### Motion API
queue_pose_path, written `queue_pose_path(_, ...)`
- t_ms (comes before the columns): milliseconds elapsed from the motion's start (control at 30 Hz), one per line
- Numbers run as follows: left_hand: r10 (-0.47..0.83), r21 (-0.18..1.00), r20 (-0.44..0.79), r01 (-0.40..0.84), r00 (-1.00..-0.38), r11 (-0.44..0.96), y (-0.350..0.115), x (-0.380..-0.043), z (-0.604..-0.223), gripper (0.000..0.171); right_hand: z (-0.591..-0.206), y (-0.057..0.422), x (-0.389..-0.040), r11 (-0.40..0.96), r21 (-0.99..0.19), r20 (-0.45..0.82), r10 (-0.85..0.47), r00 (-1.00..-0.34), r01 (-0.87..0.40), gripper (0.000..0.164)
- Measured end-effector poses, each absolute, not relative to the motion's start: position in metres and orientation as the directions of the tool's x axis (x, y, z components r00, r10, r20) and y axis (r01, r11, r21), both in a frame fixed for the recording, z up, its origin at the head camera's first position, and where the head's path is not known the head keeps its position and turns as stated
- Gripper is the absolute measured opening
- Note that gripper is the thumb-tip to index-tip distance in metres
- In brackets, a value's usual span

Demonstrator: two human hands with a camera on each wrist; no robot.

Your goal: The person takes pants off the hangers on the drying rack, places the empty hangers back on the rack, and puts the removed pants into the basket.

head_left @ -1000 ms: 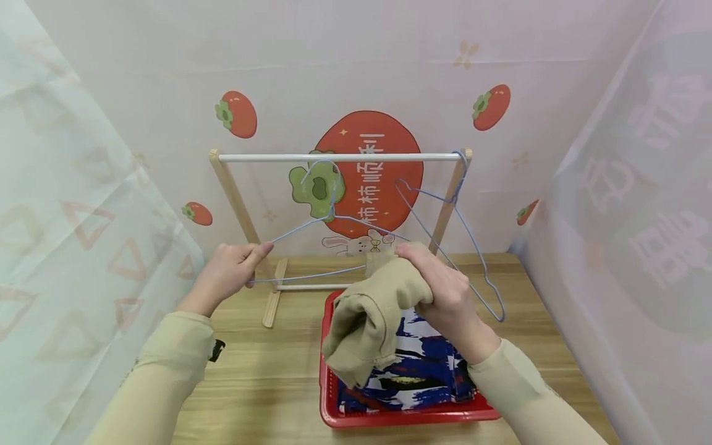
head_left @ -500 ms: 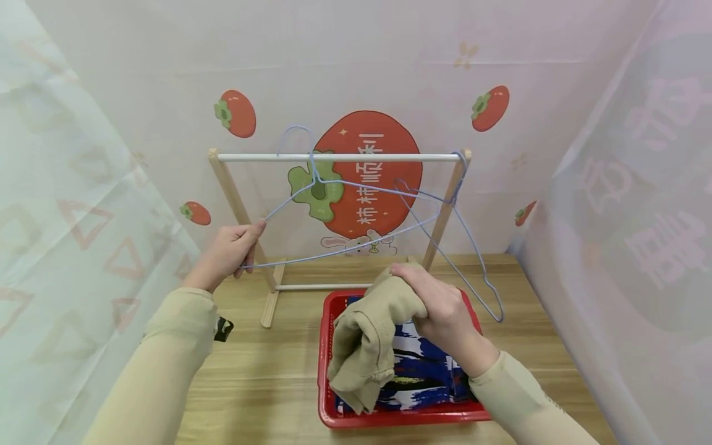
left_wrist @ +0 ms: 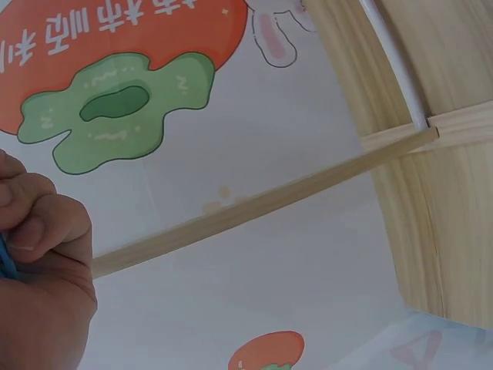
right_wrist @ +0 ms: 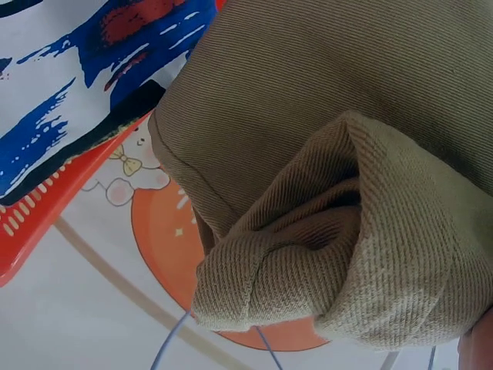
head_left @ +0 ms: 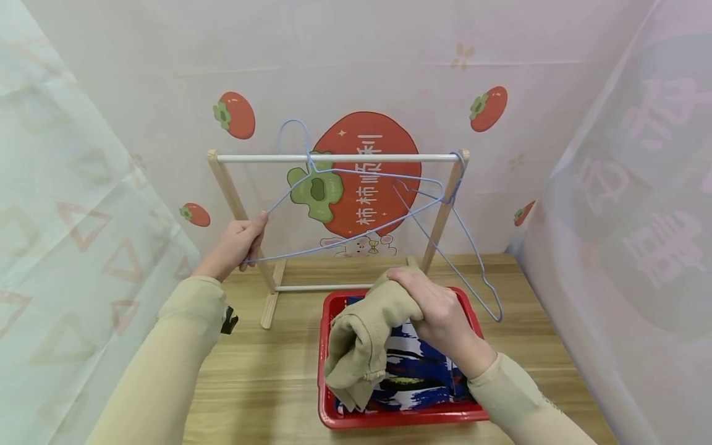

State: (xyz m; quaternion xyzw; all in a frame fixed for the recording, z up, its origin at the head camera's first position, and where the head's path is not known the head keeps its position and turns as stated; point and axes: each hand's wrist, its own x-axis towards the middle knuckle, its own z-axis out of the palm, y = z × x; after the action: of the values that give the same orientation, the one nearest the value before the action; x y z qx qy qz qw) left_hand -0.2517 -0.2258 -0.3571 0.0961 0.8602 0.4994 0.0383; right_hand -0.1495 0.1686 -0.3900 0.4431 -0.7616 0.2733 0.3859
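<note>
My left hand (head_left: 236,244) pinches the left corner of a blue wire hanger (head_left: 295,254) between thumb and fingers. The hanger tilts in front of the rack, its hook rising above the white rail; whether they touch I cannot tell. In the left wrist view, only a bit of blue wire shows beside the curled fingers (left_wrist: 54,223). My right hand (head_left: 442,312) grips a bunched beige garment (head_left: 358,352) above a red basket (head_left: 321,371). Folds and an opening of this garment (right_wrist: 308,69) fill much of the right wrist view; its kind is unclear.
A wooden rack (head_left: 230,185) with a white rail (head_left: 378,158) stands at the back. Another blue hanger (head_left: 471,241) hangs at its right end. Blue-and-white patterned cloth (head_left: 414,364) lies in the basket. Printed sheets form the back and sides.
The hanger has risen and shifted left, away from the garment, and its right end has come into sight. My right hand has lowered slightly with the beige garment.
</note>
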Motion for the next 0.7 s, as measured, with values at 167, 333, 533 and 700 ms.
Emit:
queue_pose_path(167, 0.229, 0.868, 0.012, 0.124, -0.973, 0.481, -0.227, -0.256, -0.364, 0.074, -0.390, 0.168, -0.150, 0.455, -0.067, 0.832, -0.466, -0.301, -0.888, 0.032)
queue_pose_path(333, 0.247, 0.874, 0.006, 0.125, -0.969, 0.469, -0.233, -0.254, -0.376, 0.074, -0.391, 0.168, -0.150, 0.457, -0.064, 0.827, -0.474, -0.304, -0.887, 0.033)
queue_pose_path(533, 0.179, 0.782, 0.116, 0.201, -0.977, 0.590, -0.241, -0.249, -0.394, 0.069, -0.394, 0.171, -0.151, 0.469, -0.083, 0.813, -0.478, -0.331, -0.879, 0.032)
queue_pose_path(700, 0.102, 0.613, 0.286, 0.264, -0.953, 0.744, -0.241, -0.243, -0.407, 0.057, -0.395, 0.174, -0.151, 0.487, -0.099, 0.785, -0.497, -0.369, -0.868, 0.042)
